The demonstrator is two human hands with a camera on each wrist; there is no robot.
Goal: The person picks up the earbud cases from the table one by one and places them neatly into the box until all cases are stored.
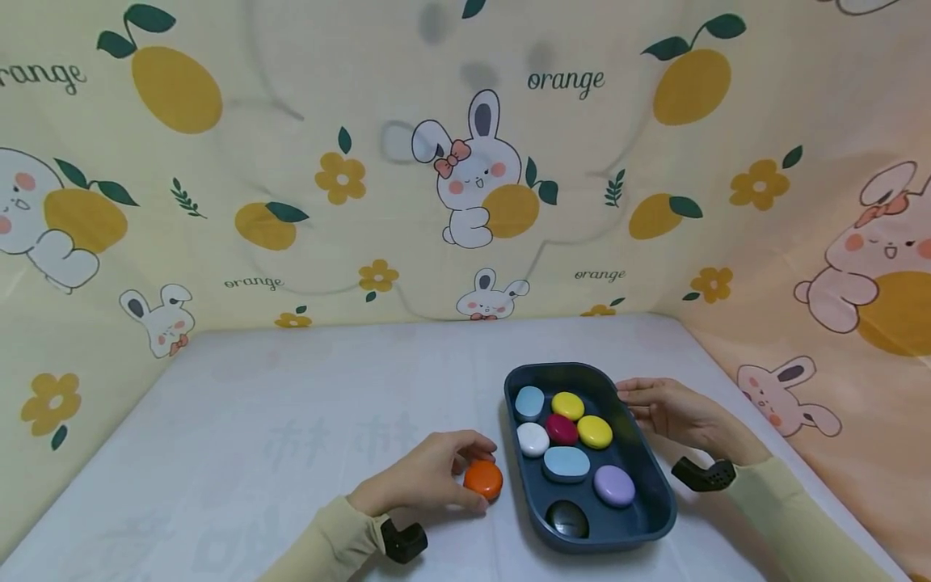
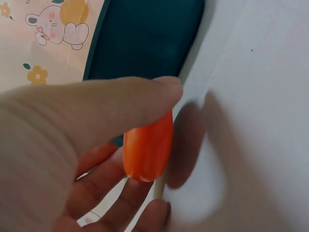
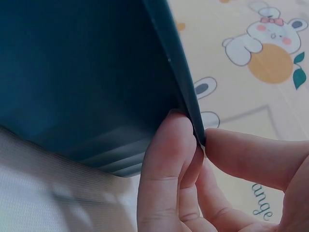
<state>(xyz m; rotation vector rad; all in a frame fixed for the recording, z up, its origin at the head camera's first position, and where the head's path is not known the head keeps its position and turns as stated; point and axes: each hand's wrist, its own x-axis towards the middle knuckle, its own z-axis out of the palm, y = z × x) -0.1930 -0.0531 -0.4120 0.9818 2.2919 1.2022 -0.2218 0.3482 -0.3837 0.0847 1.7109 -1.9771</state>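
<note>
Just left of the dark blue tray (image 1: pixel 647 493), my left hand (image 1: pixel 429 470) pinches a smooth, rounded orange piece (image 1: pixel 483 480). In the left wrist view the thumb lies across the top of the orange piece (image 2: pixel 147 154), with fingers below and behind it; its shadow falls on the white cloth beside it. On the tray's far right side, my right hand (image 1: pixel 684 416) grips the rim. The right wrist view shows thumb and fingertips meeting at the edge of the tray (image 3: pixel 96 72).
In the tray lie several smooth pieces: a black one (image 1: pixel 567 519), a purple one (image 1: pixel 614 486), a white one (image 1: pixel 533 440), a dark red one (image 1: pixel 562 429), plus light blue and yellow ones. A white cloth (image 1: pixel 254 453) covers the table; printed curtains (image 1: pixel 407 242) enclose it.
</note>
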